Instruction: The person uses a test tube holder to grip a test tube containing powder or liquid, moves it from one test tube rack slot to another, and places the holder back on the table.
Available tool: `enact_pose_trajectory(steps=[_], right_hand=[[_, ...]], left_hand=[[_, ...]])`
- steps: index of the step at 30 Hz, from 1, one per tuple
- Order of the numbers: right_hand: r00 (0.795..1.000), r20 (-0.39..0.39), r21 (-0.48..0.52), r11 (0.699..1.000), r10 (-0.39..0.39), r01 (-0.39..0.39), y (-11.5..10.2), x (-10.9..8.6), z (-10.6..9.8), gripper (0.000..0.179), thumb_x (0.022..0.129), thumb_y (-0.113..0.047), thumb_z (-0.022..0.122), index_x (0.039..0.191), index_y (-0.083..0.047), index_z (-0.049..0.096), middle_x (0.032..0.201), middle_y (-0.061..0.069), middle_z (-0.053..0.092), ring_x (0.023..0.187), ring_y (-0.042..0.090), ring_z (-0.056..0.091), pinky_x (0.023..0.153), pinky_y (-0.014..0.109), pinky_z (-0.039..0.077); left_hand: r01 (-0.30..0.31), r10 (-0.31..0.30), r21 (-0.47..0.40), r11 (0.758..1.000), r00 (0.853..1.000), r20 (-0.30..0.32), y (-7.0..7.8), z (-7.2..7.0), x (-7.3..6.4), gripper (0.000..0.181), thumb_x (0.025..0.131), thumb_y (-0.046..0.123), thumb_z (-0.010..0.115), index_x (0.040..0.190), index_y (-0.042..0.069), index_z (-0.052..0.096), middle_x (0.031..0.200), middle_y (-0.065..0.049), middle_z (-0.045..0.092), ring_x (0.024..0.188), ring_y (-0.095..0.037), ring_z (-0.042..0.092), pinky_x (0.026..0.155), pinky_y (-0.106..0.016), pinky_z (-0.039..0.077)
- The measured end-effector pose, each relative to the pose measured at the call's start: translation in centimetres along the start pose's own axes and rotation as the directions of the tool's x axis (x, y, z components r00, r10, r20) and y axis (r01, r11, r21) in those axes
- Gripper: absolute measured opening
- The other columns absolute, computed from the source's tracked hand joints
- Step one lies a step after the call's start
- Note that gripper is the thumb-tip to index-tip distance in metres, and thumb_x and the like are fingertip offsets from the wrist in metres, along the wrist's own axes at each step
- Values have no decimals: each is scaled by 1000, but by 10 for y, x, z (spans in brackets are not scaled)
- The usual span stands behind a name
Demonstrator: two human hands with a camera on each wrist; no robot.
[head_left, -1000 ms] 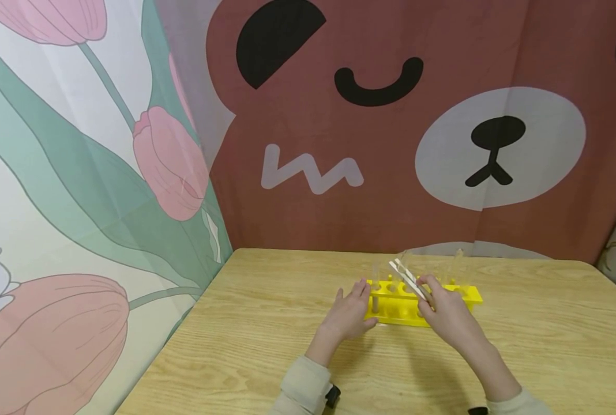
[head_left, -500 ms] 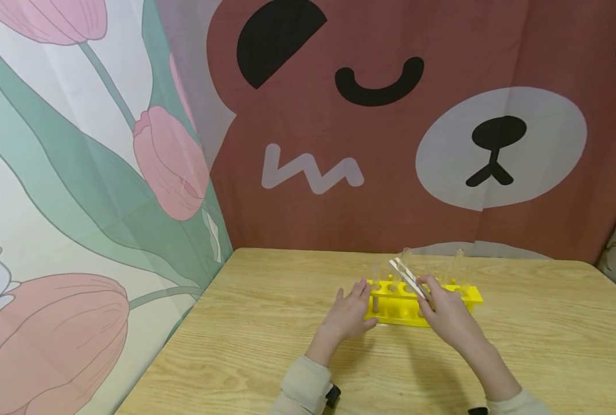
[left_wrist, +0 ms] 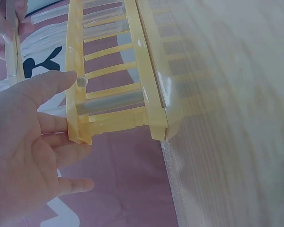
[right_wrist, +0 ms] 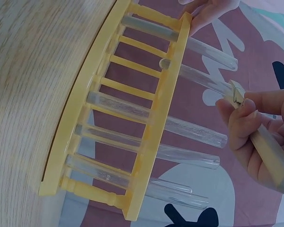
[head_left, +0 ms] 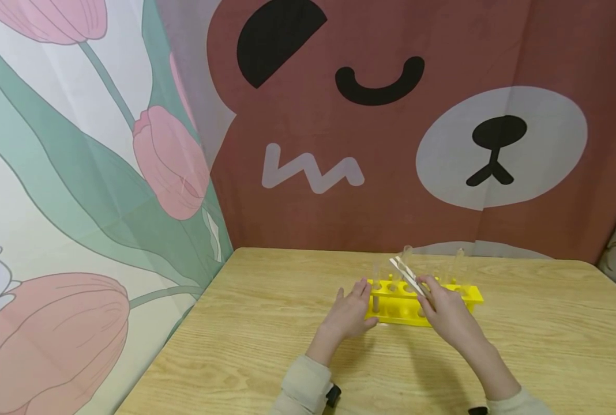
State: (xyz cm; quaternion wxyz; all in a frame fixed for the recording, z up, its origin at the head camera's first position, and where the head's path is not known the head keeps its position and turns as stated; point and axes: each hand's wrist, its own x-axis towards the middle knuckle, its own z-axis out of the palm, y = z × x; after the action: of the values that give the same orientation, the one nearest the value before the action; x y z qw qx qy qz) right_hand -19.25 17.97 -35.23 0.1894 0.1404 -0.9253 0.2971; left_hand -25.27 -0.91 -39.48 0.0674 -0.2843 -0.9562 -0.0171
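A yellow test tube rack (head_left: 398,314) stands on the table. My left hand (head_left: 344,314) holds its left end, the thumb (left_wrist: 61,82) against the upper board and the other fingers at the board's end. In my right hand (head_left: 450,311) I grip a wooden test tube clamp (right_wrist: 270,153), slanting up to the left above the rack. The clamp's spring end is at a clear test tube (right_wrist: 201,78), whose rounded bottom sits at a hole in the upper board. Another tube (right_wrist: 210,53) stands in the end hole beside my left hand.
Several more clear tubes (right_wrist: 194,130) stand in the rack's right half. The wooden table (head_left: 235,346) extends around the rack. Behind it hangs a cloth with a bear print (head_left: 297,219), and a tulip-print cloth (head_left: 95,230) is on the left.
The clear tube at the clamp stands slightly higher and its rounded top shows more plainly. Both hands and the rack have stayed almost in place.
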Motion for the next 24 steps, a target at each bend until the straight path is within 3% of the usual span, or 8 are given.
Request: enact_pose_trajectory(steps=[24], right_hand=[[1000, 0, -51, 999, 6, -6, 0, 1, 1, 33, 85, -3, 59, 116, 4, 50, 65, 5, 56, 44, 9, 42, 36, 22, 34]], left_hand=[[1, -1, 5, 1000, 1000, -9, 0, -1, 0, 73, 86, 43, 55, 140, 4, 27, 145, -9, 22, 131, -17, 22, 100, -45, 26]])
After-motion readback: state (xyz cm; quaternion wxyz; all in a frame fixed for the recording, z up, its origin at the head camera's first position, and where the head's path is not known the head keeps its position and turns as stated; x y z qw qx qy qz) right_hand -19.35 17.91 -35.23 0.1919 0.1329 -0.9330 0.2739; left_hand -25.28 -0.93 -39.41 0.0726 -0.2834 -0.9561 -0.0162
